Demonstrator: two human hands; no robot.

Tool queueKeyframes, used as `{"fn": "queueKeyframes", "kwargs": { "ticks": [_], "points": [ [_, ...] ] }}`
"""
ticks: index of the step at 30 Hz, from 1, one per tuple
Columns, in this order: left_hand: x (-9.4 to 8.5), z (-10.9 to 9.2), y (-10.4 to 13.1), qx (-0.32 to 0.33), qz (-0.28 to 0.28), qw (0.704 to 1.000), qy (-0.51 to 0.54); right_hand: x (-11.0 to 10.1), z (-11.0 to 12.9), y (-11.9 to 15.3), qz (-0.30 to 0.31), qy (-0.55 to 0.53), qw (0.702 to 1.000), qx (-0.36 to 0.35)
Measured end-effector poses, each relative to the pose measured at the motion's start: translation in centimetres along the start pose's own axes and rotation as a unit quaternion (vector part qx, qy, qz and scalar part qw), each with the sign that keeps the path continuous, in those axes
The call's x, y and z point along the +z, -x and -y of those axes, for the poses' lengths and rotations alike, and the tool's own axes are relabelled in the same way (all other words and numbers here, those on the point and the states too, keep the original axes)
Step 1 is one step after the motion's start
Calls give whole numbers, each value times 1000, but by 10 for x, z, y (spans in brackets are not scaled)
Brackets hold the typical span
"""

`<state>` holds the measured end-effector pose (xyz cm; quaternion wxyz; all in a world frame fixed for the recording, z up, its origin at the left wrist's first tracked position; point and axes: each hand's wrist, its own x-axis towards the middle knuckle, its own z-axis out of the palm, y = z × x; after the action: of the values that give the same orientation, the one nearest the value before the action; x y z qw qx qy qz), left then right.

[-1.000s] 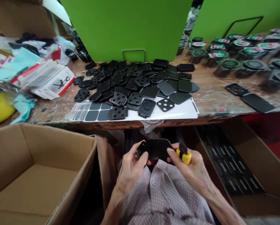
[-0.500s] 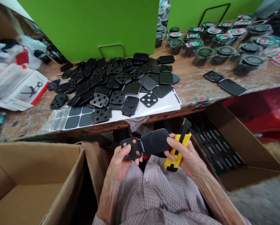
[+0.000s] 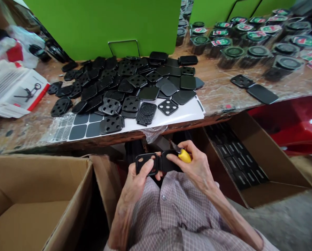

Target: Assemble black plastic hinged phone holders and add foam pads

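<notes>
Above my lap I hold a black hinged plastic piece, folded out flat, with round holes in its left half and a plain right half. My left hand pinches the holed half, thumb on top and fingers beneath. A yellow utility knife is gripped in my right hand, its dark tip pointing up and left. The right thumb lies on the plain half of the piece, which this hand partly covers. Many similar black pieces are heaped on the wooden table in front.
A sheet of dark square stickers lies under the heap. An open cardboard box stands at left; another box at right holds black packs. Clear-packed jars fill the back right. Green boards rise behind.
My right hand has moved left and turned, so the knife points up-left instead of up-right and sits over the plain half. The left hand keeps its hold on the holed half.
</notes>
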<state>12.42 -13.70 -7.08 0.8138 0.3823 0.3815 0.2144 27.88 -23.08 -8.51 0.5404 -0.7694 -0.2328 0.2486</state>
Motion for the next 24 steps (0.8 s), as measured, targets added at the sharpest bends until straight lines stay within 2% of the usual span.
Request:
{"fn": "queueKeyframes", "kwargs": {
  "ticks": [3,5,8,11,15,17,19,22,24],
  "points": [
    [-7,-2,1,10,32,999,4,-4,-11,-8,-27,-101,990,93],
    [-12,-2,0,14,23,999,24,-12,-18,-10,-31,-164,980,109],
    [-14,0,-5,22,15,999,45,-18,-18,-1,44,-238,962,123],
    [-12,1,-8,31,5,998,58,-11,-9,13,73,-211,969,103],
    [-7,3,-3,62,-6,997,47,13,6,22,30,-74,997,-1],
    [-8,2,1,73,-11,996,40,22,8,18,16,-40,999,-11],
    [-12,1,4,71,-8,997,42,24,7,10,3,-66,998,21],
    [-20,-2,4,58,-8,996,65,17,1,-3,-34,-193,978,72],
    [-24,-5,2,53,-8,996,74,9,-1,-4,-5,-255,963,84]
  ]
}}
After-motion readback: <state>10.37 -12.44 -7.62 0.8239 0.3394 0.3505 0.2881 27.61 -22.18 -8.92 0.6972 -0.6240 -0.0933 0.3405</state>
